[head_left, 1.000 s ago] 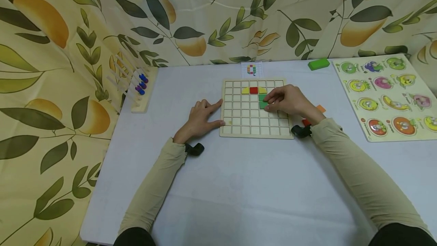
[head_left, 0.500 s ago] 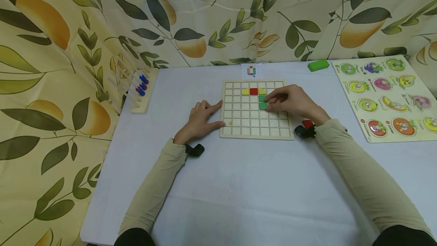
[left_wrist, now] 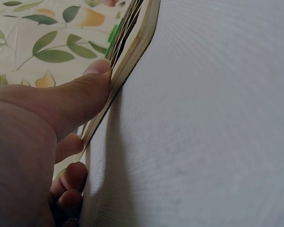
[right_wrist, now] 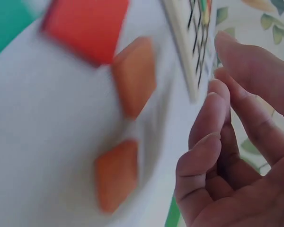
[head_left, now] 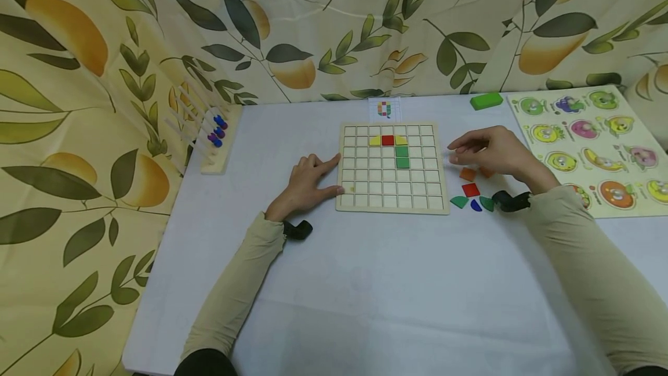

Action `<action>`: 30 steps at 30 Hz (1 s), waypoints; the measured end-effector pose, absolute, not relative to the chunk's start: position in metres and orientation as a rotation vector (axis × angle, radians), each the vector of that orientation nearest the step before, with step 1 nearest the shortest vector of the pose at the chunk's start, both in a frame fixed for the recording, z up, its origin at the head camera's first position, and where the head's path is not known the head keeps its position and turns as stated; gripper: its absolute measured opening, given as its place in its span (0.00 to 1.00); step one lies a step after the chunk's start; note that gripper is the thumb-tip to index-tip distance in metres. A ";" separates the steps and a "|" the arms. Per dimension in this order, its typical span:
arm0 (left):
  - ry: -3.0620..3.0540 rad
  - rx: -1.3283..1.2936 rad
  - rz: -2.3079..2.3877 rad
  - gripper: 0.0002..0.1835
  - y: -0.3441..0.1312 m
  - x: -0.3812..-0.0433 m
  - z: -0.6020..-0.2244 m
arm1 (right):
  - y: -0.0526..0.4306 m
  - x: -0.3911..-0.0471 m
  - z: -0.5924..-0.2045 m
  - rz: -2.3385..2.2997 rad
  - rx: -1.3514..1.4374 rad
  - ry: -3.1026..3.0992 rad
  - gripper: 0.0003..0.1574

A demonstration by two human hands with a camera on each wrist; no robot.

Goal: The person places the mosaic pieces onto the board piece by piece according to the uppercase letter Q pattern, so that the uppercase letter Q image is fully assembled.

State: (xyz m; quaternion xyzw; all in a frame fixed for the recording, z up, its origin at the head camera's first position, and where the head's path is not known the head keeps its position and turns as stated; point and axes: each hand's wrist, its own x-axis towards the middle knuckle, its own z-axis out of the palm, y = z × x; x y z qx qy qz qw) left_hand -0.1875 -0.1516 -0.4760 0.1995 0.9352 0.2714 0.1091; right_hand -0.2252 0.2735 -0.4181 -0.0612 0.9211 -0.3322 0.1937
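Watching remotely, I see the left hand (head_left: 309, 183) touching the grid board (head_left: 389, 176) with straight thumb and forefinger, likely steadying it. Orange tiles (head_left: 467, 174) lie handily rightward, near the relaxed, apparently empty right hand (head_left: 493, 152); farther, the pattern card (head_left: 384, 109) sits in easy view.

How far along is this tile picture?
Two yellow tiles, one red tile and two green tiles already sit on the board. The left hand touches its edge; the right hand appears to hold nothing. Loose tiles lie beside the board, some probably left for matching the card.
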 end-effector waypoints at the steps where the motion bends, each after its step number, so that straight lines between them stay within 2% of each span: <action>1: 2.750 0.589 0.797 0.43 -0.152 -0.188 -0.476 | 0.278 -0.224 -0.419 -0.927 -0.174 2.578 0.29; 11: 2.749 0.569 0.804 0.43 -0.152 -0.187 -0.475 | 0.299 -0.207 -0.427 -0.820 -0.247 2.620 0.31; 20: 2.753 0.581 0.810 0.43 -0.152 -0.186 -0.475 | 0.296 -0.201 -0.428 -0.753 -0.338 2.680 0.20; 30: 2.760 0.585 0.800 0.43 -0.151 -0.186 -0.474 | 0.288 -0.203 -0.430 -0.743 -0.357 2.680 0.20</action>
